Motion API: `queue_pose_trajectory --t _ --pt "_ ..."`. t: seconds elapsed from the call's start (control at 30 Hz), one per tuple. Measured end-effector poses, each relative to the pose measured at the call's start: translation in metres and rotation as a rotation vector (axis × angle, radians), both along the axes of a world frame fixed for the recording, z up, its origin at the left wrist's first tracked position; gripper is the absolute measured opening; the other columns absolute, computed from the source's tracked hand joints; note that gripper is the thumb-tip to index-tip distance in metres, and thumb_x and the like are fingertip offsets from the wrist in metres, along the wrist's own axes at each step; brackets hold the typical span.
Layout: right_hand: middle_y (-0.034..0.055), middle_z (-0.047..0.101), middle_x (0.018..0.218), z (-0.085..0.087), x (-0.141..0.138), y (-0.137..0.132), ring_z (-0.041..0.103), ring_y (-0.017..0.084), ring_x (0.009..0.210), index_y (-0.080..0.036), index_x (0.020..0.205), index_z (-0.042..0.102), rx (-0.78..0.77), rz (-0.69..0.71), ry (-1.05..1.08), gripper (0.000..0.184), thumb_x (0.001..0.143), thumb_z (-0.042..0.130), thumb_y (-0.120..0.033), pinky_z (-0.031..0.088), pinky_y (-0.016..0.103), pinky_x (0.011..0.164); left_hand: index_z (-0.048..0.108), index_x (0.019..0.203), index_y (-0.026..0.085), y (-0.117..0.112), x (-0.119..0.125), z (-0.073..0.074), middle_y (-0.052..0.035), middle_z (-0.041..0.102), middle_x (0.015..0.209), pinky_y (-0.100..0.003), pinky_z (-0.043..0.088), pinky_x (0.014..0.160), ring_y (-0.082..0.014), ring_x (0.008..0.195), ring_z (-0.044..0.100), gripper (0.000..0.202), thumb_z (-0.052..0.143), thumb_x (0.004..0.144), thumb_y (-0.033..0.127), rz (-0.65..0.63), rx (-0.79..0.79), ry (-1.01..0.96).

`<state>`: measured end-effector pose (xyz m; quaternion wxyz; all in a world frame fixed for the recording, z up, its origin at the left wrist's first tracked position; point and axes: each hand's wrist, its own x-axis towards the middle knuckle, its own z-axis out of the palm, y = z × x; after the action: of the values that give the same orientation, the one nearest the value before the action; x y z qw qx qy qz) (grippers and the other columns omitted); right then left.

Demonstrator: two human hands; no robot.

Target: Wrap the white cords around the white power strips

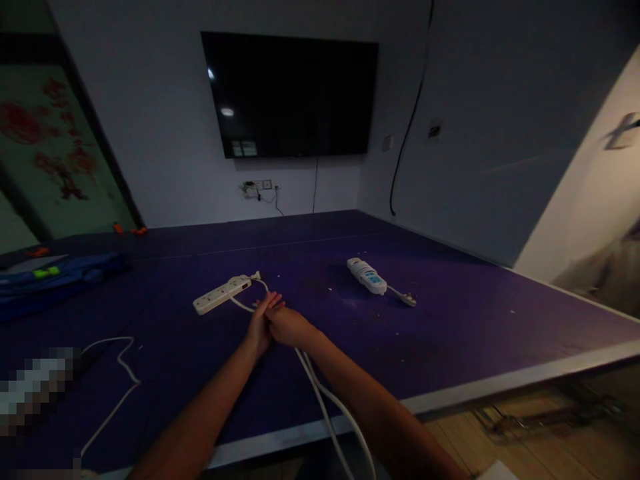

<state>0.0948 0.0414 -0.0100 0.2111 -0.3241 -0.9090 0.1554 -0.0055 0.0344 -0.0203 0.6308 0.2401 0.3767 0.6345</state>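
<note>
A white power strip (215,298) lies on the purple table, with a turn of its white cord around one end. From it the cord (242,305) runs to my hands, which are pressed together. My left hand (260,325) holds the cord, its fingertips laid over my right hand. Closed on the cord beside it is my right hand (290,326). Below the hands, lengths of the cord hang over the table's front edge. To the right lies a second white power strip (369,275) with blue markings, its cord wound around it and its plug (407,299) lying free.
The purple tabletop (320,373) has a pale front edge. Blue cloth (65,273) lies at the left, near small orange things (139,231). A pixelated object (37,383) and a thin white cable (121,360) are at front left. A television (295,97) hangs on the wall.
</note>
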Motion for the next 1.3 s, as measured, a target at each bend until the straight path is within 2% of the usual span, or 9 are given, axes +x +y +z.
queue_pose_trajectory --t 0.2,0.33,0.4,0.47,0.57,0.63,0.77,0.9,1.3 --pt "0.0165 0.064 0.107 0.0 -0.004 -0.007 0.064 0.024 0.083 -0.013 0.139 0.032 0.082 0.075 0.006 0.078 0.063 0.052 -0.006 0.047 0.029 0.065 0.063 0.08 0.013 0.008 -0.012 0.008 -0.0096 0.068 0.085 -0.029 0.051 0.076 -0.0176 0.08 0.066 0.037 0.042 0.091 0.04 0.009 -0.008 -0.138" --pt "0.0069 0.068 0.087 0.0 0.01 0.003 0.062 0.019 0.066 -0.015 0.143 0.026 -0.024 0.089 0.035 0.091 0.059 0.063 -0.012 0.044 0.025 0.056 0.056 0.069 0.016 0.017 -0.038 0.017 -0.0075 0.068 0.08 -0.033 0.053 0.069 -0.0186 0.077 0.067 0.04 0.035 0.094 0.038 0.128 0.018 -0.288" --pt "0.0037 0.068 0.081 0.002 0.02 0.01 0.062 0.019 0.065 -0.017 0.14 0.034 -0.064 0.045 -0.035 0.09 0.057 0.068 -0.016 0.043 0.025 0.056 0.049 0.061 0.016 0.02 -0.055 0.022 -0.0064 0.065 0.07 -0.033 0.053 0.063 -0.018 0.068 0.065 0.043 0.032 0.095 0.037 0.167 0.042 -0.417" --pt "0.0032 0.069 0.085 0.003 0.031 0.017 0.064 0.021 0.073 -0.025 0.123 0.055 -0.027 -0.03 -0.121 0.07 0.056 0.07 -0.016 0.044 0.026 0.061 0.043 0.057 0.016 0.02 -0.069 0.025 -0.002 0.057 0.055 -0.025 0.049 0.053 -0.0123 0.051 0.059 0.045 0.029 0.096 0.034 0.155 0.053 -0.448" --pt "0.0083 0.07 0.089 0.005 0.045 0.026 0.064 0.027 0.085 -0.024 0.091 0.071 0.079 -0.293 -0.201 0.027 0.065 0.066 -0.017 0.046 0.035 0.073 0.038 0.056 0.017 0.017 -0.077 0.027 0.005 0.039 0.043 -0.017 0.036 0.04 -0.0049 0.033 0.038 0.045 0.028 0.097 0.031 0.073 0.09 -0.46" --pt "0.0136 0.07 0.09 0.006 0.051 0.029 0.062 0.029 0.092 -0.019 0.085 0.072 0.116 -0.416 -0.201 0.017 0.073 0.06 -0.016 0.041 0.045 0.086 0.034 0.056 0.017 0.014 -0.075 0.028 0.0075 0.029 0.041 -0.016 0.03 0.036 -0.0037 0.029 0.027 0.044 0.027 0.097 0.029 -0.007 0.099 -0.457" --pt "0.0147 0.065 0.108 0.006 0.053 0.031 0.051 0.027 0.116 -0.016 0.097 0.069 0.177 -0.504 -0.218 0.03 0.083 0.044 -0.009 0.017 0.053 0.107 0.028 0.056 0.018 0.011 -0.065 0.027 0.0086 0.019 0.044 -0.017 0.023 0.033 -0.005 0.03 0.017 0.042 0.028 0.097 0.029 -0.176 0.063 -0.423" --pt "0.0112 0.054 0.129 0.001 0.052 0.033 0.032 0.025 0.134 -0.019 0.114 0.063 0.171 -0.593 -0.182 0.044 0.085 0.034 -0.003 0.004 0.055 0.11 0.028 0.058 0.019 0.01 -0.056 0.022 0.0092 0.015 0.046 -0.018 0.018 0.032 -0.0054 0.031 0.015 0.04 0.034 0.096 0.031 -0.352 -0.012 -0.376" --pt "0.0083 0.04 0.144 -0.009 0.038 0.03 0.022 0.021 0.139 -0.022 0.126 0.054 0.406 -0.581 0.236 0.043 0.091 0.034 -0.009 0.017 0.049 0.111 0.027 0.058 0.019 0.012 -0.041 -0.003 0.0109 0.013 0.045 -0.013 0.004 0.03 -0.0019 0.029 0.01 0.039 0.045 0.091 0.027 -0.765 -0.276 -0.193"
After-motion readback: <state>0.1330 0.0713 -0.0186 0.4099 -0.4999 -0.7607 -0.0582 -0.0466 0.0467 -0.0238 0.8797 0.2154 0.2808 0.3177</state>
